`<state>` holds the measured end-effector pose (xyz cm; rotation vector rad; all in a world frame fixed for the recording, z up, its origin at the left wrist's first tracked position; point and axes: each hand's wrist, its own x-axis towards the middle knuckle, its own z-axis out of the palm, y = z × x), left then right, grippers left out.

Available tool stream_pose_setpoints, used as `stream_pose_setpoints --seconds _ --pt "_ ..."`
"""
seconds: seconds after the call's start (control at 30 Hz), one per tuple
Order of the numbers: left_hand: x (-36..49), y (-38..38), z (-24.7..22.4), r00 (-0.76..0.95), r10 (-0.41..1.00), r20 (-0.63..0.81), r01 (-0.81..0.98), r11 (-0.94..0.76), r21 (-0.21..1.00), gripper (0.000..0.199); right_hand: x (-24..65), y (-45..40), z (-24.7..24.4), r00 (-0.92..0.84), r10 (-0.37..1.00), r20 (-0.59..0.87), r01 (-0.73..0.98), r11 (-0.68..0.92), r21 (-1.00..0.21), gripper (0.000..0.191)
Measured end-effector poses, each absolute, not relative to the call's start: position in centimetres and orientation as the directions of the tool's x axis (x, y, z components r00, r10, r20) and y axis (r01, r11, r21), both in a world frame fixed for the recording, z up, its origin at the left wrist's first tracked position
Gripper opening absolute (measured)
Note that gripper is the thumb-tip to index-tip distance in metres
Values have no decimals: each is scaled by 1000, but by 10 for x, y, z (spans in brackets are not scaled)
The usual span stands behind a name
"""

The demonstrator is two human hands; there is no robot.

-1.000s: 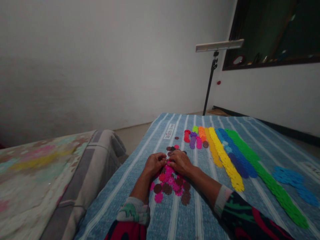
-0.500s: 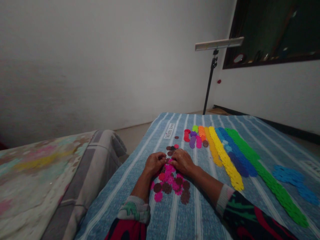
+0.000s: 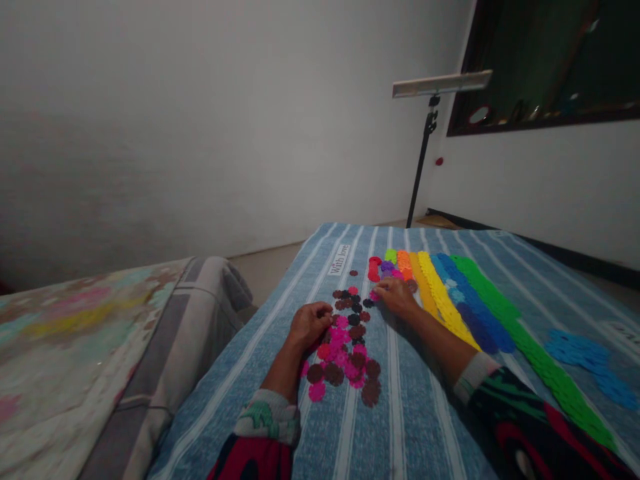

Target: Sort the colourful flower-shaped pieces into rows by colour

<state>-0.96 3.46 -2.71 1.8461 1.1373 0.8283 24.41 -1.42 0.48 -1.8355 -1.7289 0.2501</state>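
My right hand (image 3: 397, 297) is closed in a pinch on a small pink disc (image 3: 375, 295), to the right of the loose pile. My left hand (image 3: 310, 327) rests at the pile's left edge with fingers curled together; whether anything is between the fingertips is hidden. The pile mixes magenta discs (image 3: 340, 357), brown discs (image 3: 334, 375) and black discs (image 3: 355, 320), thin and notched at the rim. Beyond my right hand lie short rows of red discs (image 3: 374, 269), purple discs (image 3: 387, 267) and orange discs (image 3: 404, 264), partly covered by the hand.
Long overlapping rows of yellow discs (image 3: 440, 300), blue discs (image 3: 465, 293) and green discs (image 3: 530, 347) run along the right of the striped cloth (image 3: 220, 413). Light-blue discs (image 3: 590, 363) lie farther right. A second covered surface (image 3: 100, 353) stands left, a lamp stand (image 3: 421, 167) behind.
My right hand has moved right and away from the pile with a pink disc, uncovering black and brown discs. My left hand has stayed almost in place.
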Motion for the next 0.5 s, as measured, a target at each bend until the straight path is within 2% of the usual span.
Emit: stream_pose_setpoints --seconds 0.13,0.23,0.5 --pt "-10 37 -29 385 914 125 409 -291 865 25 289 -10 5 253 943 218 854 -111 -509 30" --pt "-10 36 -27 389 913 126 428 -300 852 26 307 -10 4 301 932 200 862 -177 -474 29" --pt "-10 31 -19 382 916 123 427 -294 855 25 305 -11 4 294 934 204 907 -205 -367 27"
